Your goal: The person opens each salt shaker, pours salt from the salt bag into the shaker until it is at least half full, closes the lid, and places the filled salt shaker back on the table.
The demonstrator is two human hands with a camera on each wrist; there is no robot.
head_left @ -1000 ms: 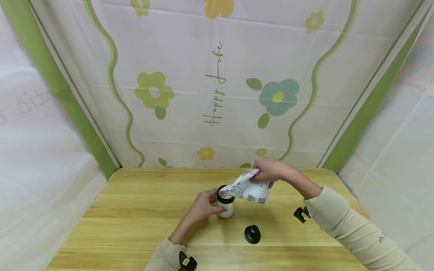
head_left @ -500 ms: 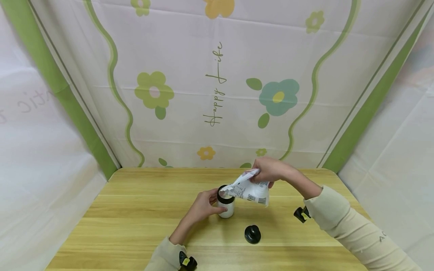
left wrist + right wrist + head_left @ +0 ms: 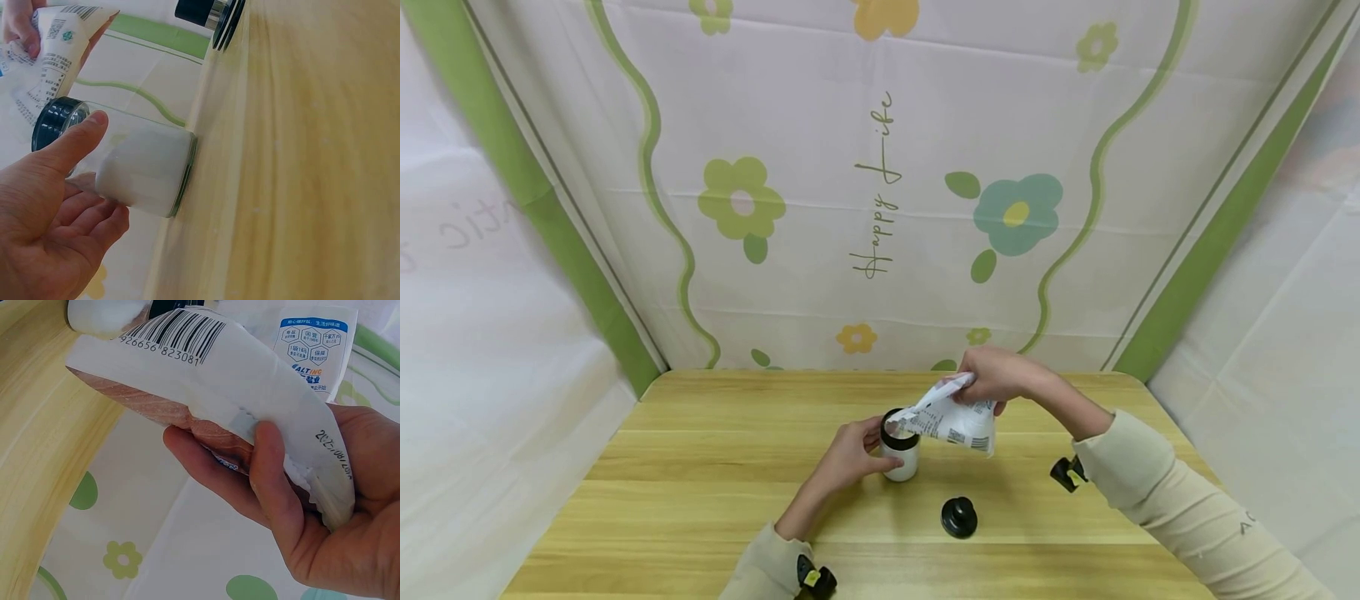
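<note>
A clear glass jar (image 3: 906, 467) with a black collar stands upright on the table, holding white, salt-like contents (image 3: 142, 170) well up its inside. My left hand (image 3: 844, 456) grips it from the left, thumb across the near side and fingers behind. In my right hand (image 3: 996, 377) is a white printed salt bag (image 3: 953, 423), tilted with its narrow torn corner down in the jar's mouth. The right wrist view shows the fingers curled under the bag's lower side, near its barcode (image 3: 178, 337). Any flow of salt is too small to tell.
A round black lid (image 3: 958, 518) with a knob lies on the wooden table (image 3: 700, 500), to the near right of the jar. Behind the table's far edge hangs a white flowered cloth (image 3: 820, 208), with further cloth on both sides.
</note>
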